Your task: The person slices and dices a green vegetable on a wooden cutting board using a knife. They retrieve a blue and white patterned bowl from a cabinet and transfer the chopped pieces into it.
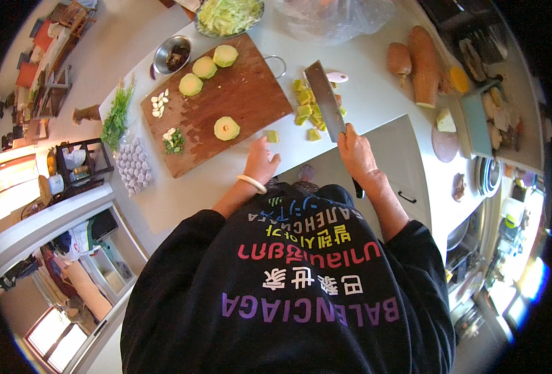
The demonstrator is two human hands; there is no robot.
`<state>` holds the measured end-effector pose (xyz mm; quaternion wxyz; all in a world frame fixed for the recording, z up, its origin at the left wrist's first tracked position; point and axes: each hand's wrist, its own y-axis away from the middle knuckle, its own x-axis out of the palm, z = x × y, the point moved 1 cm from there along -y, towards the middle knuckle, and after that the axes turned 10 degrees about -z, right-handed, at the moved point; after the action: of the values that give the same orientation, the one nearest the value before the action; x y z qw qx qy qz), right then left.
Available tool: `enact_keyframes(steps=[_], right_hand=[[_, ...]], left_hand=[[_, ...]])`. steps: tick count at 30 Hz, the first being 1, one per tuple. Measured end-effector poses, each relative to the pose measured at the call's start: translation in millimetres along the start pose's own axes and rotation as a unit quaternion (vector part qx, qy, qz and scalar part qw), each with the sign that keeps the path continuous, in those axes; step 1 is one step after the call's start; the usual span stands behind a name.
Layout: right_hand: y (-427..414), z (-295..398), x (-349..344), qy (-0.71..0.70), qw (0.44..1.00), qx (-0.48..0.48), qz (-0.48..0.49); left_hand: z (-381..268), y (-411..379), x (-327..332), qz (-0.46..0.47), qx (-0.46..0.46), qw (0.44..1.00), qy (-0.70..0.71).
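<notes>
My right hand (354, 150) grips the handle of a cleaver (327, 103), whose broad blade stands over a pile of green peel pieces (305, 108) on the counter. A pale-handled tool (337, 77) lies partly hidden behind the blade. My left hand (261, 161), with a bangle at the wrist, is just off the near edge of the wooden cutting board (252, 70), fingers apart, beside a single green piece (272, 136). One peeled vegetable slice (226, 128) lies near the board's close edge. Several more slices (205, 68) form a row farther back. Garlic cloves (160, 103) and chopped greens with garlic (174, 141) rest at the left.
A metal bowl (172, 55) and a bowl of shredded vegetable (229, 17) stand behind the board. Fresh herbs (118, 117) and a bag of round pieces (134, 166) lie left. Large root vegetables (423, 68) and a plastic bag (334, 18) lie on the counter's far right part.
</notes>
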<state>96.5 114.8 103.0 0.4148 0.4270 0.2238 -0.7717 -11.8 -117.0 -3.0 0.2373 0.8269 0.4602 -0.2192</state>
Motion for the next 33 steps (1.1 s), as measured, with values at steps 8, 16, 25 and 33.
enact_keyframes(steps=[8,16,25,33], right_hand=[[6,-22,-50,0.036,0.999,-0.032,0.009],[2,-66,-66,0.082,0.979,-0.186,0.031],[13,-58,-83,0.08,0.967,-0.24,0.037],[34,-43,-84,-0.039,0.998,-0.004,0.052]], left_hand=[[-99,-64,51,-0.116,0.086,0.982,0.119],[-178,-88,10,0.061,0.351,0.935,0.005],[-148,-141,57,0.115,0.396,0.88,-0.237],[-103,-83,-111,-0.129,0.14,0.966,-0.178]])
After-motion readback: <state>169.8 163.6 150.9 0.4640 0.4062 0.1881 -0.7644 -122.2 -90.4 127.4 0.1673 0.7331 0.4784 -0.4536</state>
